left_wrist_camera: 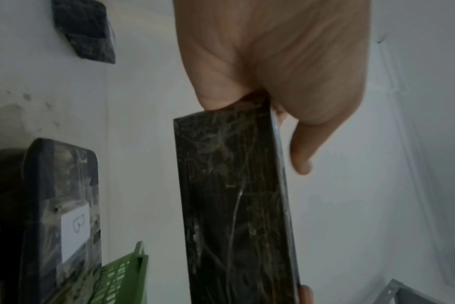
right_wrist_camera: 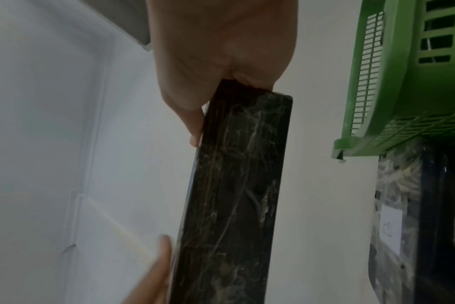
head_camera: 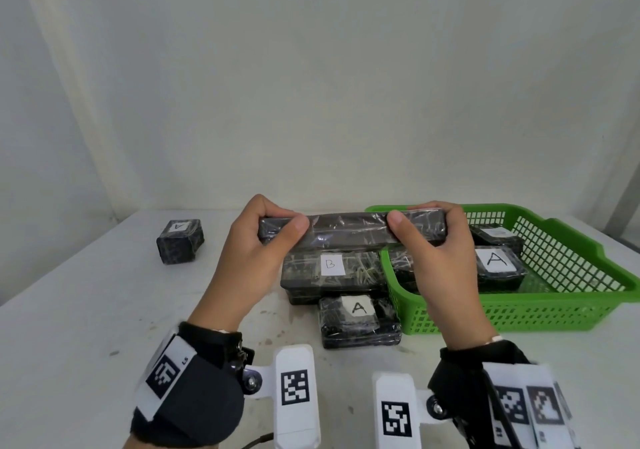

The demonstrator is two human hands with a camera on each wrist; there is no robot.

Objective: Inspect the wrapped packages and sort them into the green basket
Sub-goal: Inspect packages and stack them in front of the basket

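A long flat black package wrapped in clear film (head_camera: 349,229) (left_wrist_camera: 234,205) (right_wrist_camera: 237,195) is held on edge above the table by both hands. My left hand (head_camera: 273,226) (left_wrist_camera: 260,102) grips its left end and my right hand (head_camera: 422,230) (right_wrist_camera: 221,88) grips its right end, thumbs toward me. No label shows on it. Below it lies a package marked B (head_camera: 332,272) and in front of that a smaller one marked A (head_camera: 358,320). The green basket (head_camera: 554,313) at the right holds a package marked A (head_camera: 498,265) and another behind it (head_camera: 495,237).
A small black package with a label (head_camera: 180,240) sits alone at the back left of the white table (head_camera: 86,310). A pale wall rises right behind the table. The basket's left wall touches the B package.
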